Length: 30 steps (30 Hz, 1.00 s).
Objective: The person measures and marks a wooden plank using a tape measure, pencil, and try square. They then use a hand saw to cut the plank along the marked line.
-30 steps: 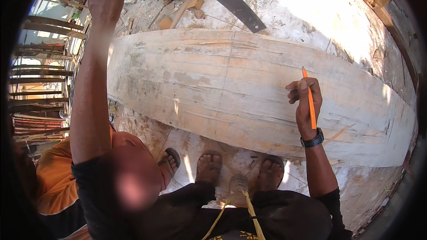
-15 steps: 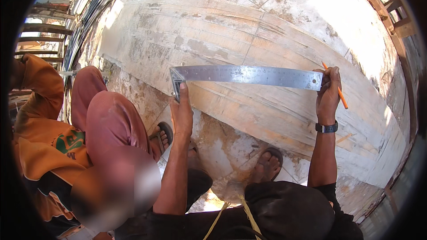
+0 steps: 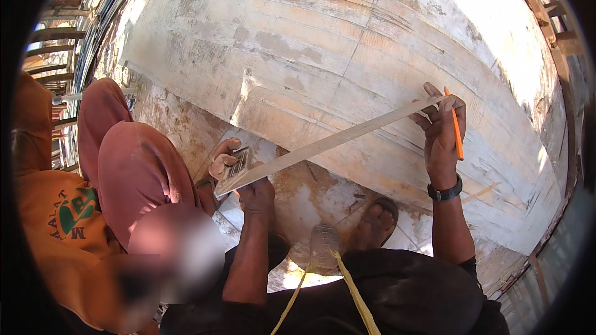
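A metal try square is turned edge-on, its narrow blade [image 3: 347, 133] slanting up to the right above the board. My left hand [image 3: 257, 197] is closed on it at the stock [image 3: 239, 164], lower left; the blade hides part of that hand. Digits show just past the stock, and I cannot tell whose they are. My right hand [image 3: 442, 130] holds an orange pencil [image 3: 458, 129] between its fingers, other fingers spread. The blade's far end meets this hand near the thumb. Below lies a large worn, pale wooden board [image 3: 298, 56].
A co-worker in an orange shirt [image 3: 56, 223] and reddish trousers [image 3: 143, 161] crouches close at my left. My sandalled foot [image 3: 375, 223] is beside the board's near edge. Dark rods [image 3: 112, 18] lie along the left, and a wooden frame [image 3: 546, 25] borders the right.
The try square has rotated from broad face up to edge-on. Its stock end came down toward me with my left hand. My right hand's fingers have opened out around the pencil.
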Each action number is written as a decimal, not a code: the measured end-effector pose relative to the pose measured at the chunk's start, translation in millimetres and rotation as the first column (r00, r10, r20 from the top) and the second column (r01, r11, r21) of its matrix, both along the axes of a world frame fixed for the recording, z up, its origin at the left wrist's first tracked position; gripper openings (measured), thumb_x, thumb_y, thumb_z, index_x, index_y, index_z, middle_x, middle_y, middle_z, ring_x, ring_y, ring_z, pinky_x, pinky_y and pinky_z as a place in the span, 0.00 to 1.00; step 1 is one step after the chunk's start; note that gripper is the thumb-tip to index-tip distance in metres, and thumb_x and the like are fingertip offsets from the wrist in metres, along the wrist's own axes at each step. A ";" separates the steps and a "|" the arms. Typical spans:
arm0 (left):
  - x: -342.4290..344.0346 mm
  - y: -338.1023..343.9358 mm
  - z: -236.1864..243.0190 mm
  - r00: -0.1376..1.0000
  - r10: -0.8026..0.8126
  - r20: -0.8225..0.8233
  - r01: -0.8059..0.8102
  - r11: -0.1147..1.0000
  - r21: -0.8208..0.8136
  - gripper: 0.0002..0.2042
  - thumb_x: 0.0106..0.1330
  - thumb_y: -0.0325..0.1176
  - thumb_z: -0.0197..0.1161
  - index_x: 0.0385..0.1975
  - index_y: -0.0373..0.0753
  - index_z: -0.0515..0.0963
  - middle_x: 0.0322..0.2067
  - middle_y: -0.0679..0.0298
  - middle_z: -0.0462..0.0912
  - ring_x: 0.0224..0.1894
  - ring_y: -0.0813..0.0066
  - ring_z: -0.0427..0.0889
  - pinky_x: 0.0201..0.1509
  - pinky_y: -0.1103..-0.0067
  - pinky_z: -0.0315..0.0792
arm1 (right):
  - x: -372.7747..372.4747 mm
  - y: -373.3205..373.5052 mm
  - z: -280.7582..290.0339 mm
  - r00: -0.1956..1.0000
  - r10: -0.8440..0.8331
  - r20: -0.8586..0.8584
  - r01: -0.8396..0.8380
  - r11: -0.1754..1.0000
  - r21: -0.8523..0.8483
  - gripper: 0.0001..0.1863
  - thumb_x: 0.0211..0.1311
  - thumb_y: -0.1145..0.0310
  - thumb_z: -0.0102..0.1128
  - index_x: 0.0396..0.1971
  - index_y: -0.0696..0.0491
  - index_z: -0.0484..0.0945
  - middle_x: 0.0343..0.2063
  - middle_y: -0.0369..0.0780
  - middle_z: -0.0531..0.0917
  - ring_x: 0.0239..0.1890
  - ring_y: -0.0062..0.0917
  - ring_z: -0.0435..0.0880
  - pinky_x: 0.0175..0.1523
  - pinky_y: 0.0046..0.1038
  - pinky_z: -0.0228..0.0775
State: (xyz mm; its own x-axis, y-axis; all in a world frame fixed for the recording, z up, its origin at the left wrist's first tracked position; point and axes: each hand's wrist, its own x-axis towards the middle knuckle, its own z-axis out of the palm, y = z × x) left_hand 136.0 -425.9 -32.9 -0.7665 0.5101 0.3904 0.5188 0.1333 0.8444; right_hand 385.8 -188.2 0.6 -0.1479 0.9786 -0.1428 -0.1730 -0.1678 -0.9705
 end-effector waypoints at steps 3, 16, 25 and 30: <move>-19.6 3.5 -7.4 0.949 -0.182 -0.258 0.196 0.980 0.030 0.29 0.59 0.28 0.75 0.53 0.47 0.62 0.51 0.53 0.75 0.57 0.53 0.75 0.63 0.60 0.70 | -12.4 9.4 4.5 1.000 0.021 0.006 -0.021 0.999 -0.047 0.12 0.73 0.65 0.59 0.48 0.49 0.66 0.58 0.51 0.78 0.49 0.30 0.86 0.47 0.32 0.86; -19.9 -14.5 -10.2 0.842 -0.239 -0.484 -0.067 0.843 -0.533 0.21 0.55 0.22 0.70 0.48 0.53 0.81 0.54 0.64 0.75 0.61 0.57 0.67 0.67 0.59 0.64 | -127.2 73.7 -12.7 0.916 0.223 0.334 -0.340 0.874 0.349 0.22 0.64 0.67 0.72 0.46 0.57 0.66 0.42 0.45 0.79 0.43 0.30 0.86 0.43 0.29 0.80; -31.3 -20.1 -57.3 0.813 -0.266 -0.518 -0.049 0.855 -0.516 0.27 0.50 0.25 0.75 0.51 0.55 0.75 0.55 0.63 0.69 0.62 0.55 0.63 0.70 0.56 0.54 | -101.3 -89.2 -38.4 0.765 0.441 0.469 -0.642 0.575 0.506 0.20 0.56 0.72 0.74 0.42 0.50 0.70 0.60 0.43 0.81 0.58 0.40 0.79 0.61 0.40 0.71; -19.8 -8.7 -59.4 0.857 -0.217 -0.468 -0.077 0.843 -0.532 0.31 0.50 0.27 0.76 0.57 0.52 0.75 0.60 0.58 0.66 0.66 0.50 0.60 0.71 0.56 0.55 | -93.1 -136.7 -58.0 0.571 0.425 0.702 -0.820 0.332 0.466 0.15 0.57 0.64 0.74 0.37 0.48 0.74 0.59 0.39 0.82 0.61 0.36 0.77 0.67 0.46 0.64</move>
State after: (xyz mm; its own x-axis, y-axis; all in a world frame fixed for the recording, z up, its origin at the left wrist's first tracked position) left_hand 116.2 -434.5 -92.2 -0.4970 0.7885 0.3624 0.8648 0.4154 0.2822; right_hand 292.6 -324.9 -57.4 -0.8822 0.3824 0.2748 0.0731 0.6877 -0.7223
